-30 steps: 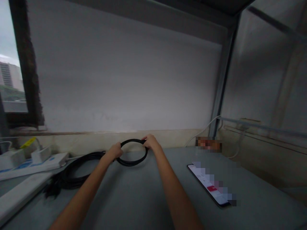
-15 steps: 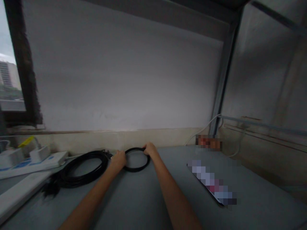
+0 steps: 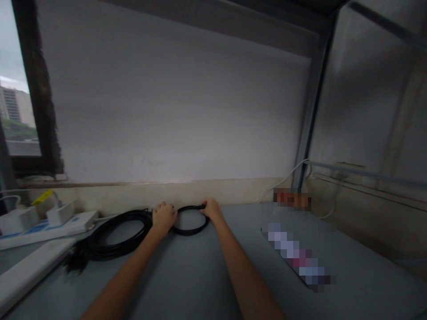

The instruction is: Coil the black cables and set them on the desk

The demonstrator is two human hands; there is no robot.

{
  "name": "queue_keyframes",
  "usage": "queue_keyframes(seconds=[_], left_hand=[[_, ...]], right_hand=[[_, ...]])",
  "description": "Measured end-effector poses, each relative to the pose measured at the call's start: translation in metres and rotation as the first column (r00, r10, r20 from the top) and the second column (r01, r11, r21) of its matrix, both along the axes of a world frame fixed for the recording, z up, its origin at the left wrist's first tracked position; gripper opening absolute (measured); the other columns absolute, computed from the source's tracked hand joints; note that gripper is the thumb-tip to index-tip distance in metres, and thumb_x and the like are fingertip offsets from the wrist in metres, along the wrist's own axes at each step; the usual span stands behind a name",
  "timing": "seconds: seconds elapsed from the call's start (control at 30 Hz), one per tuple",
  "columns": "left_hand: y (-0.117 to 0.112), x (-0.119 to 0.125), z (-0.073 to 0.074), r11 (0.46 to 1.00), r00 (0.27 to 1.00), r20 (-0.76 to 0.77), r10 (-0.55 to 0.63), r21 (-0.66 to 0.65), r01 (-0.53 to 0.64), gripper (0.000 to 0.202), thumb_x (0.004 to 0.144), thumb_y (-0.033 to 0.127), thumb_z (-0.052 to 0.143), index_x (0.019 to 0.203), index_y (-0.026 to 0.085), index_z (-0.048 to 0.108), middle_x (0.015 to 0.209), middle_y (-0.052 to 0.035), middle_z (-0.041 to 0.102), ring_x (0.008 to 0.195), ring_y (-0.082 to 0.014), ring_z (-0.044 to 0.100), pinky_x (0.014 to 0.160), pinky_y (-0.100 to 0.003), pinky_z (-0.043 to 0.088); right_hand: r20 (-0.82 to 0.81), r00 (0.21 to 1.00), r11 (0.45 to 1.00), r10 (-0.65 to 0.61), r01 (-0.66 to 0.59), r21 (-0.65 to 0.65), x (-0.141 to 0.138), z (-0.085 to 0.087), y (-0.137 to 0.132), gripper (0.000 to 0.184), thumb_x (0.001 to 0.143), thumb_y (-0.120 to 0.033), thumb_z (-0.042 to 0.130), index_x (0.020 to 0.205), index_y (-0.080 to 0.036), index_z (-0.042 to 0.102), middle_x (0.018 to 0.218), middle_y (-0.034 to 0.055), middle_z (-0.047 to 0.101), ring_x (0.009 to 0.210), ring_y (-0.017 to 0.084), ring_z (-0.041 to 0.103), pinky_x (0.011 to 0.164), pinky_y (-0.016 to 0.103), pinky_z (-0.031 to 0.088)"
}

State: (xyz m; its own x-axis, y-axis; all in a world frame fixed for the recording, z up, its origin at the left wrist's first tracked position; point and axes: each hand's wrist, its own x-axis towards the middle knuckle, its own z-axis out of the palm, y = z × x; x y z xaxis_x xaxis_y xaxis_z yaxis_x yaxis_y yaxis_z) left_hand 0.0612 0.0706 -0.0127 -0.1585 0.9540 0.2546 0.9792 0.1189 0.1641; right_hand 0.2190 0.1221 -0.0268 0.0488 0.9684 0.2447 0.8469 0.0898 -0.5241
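Note:
A small coil of black cable (image 3: 190, 230) lies flat on the grey table (image 3: 200, 275) near the back wall. My left hand (image 3: 163, 217) is closed on the coil's left side. My right hand (image 3: 211, 208) is closed on its upper right side. Just left of my left hand lies a bigger bundle of black cables (image 3: 113, 235), its loose ends trailing toward the table's left edge.
A white power strip (image 3: 50, 222) with plugged adapters sits at the far left under a window. A phone (image 3: 296, 258) lies on the table to the right. A white cord (image 3: 283, 180) runs up by a metal post at the back right.
Both hands have lowered the small coil from a raised, tilted position down flat onto the table, and the coil has moved closer to the bigger bundle.

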Motion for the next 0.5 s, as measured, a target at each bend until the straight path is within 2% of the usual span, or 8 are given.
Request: queue_keyframes(seconds=[0.13,0.23,0.33,0.4,0.5], left_hand=[[-0.003,-0.022,0.028,0.996,0.996,0.037,0.087,0.019,-0.088,0.044,0.079,0.04,0.035,0.104,0.013,0.059,0.114,-0.0168,0.054,0.111,-0.0288,0.049,0.095,-0.041,0.04],[-0.004,-0.048,0.04,0.982,0.981,0.065,0.18,-0.07,-0.176,0.051,0.074,0.051,0.041,0.094,0.01,0.063,0.105,-0.0215,0.059,0.103,-0.0339,0.054,0.09,-0.047,0.043],[-0.003,-0.066,0.04,0.96,0.968,0.101,0.229,-0.19,-0.207,0.051,0.067,0.058,0.049,0.079,0.012,0.067,0.088,-0.0194,0.065,0.091,-0.0342,0.059,0.081,-0.047,0.048],[-0.002,-0.068,0.035,0.95,0.966,0.118,0.23,-0.241,-0.197,0.046,0.064,0.057,0.054,0.071,0.014,0.067,0.078,-0.0174,0.066,0.085,-0.0331,0.061,0.077,-0.045,0.05],[-0.001,-0.063,0.027,0.956,0.97,0.131,0.206,-0.24,-0.171,0.035,0.06,0.046,0.063,0.073,0.013,0.067,0.089,-0.0174,0.066,0.093,-0.0331,0.06,0.082,-0.044,0.049]], right_hand=[[-0.055,0.998,0.998,-0.042,0.044,0.038,0.003,0.017,0.0,0.036,0.067,-0.023,0.068,0.102,-0.016,0.065,0.111,0.0112,0.064,0.103,0.021,0.059,0.084,0.027,0.043],[-0.114,0.992,0.995,-0.044,0.054,0.086,0.003,0.039,-0.003,0.031,0.071,-0.021,0.062,0.102,-0.015,0.065,0.105,0.0102,0.066,0.097,0.019,0.061,0.081,0.026,0.044],[-0.168,0.986,0.985,-0.017,0.045,0.166,0.001,0.064,-0.012,0.029,0.073,-0.021,0.058,0.101,-0.016,0.065,0.099,0.0075,0.068,0.094,0.017,0.061,0.079,0.025,0.044],[-0.195,0.981,0.972,0.005,0.041,0.23,-0.001,0.078,-0.019,0.029,0.074,-0.022,0.056,0.101,-0.017,0.064,0.099,0.0057,0.067,0.093,0.016,0.061,0.08,0.025,0.044],[-0.226,0.973,0.946,0.051,0.025,0.322,-0.006,0.094,-0.03,0.028,0.076,-0.024,0.054,0.101,-0.02,0.064,0.097,0.0028,0.067,0.09,0.014,0.06,0.08,0.024,0.044]])
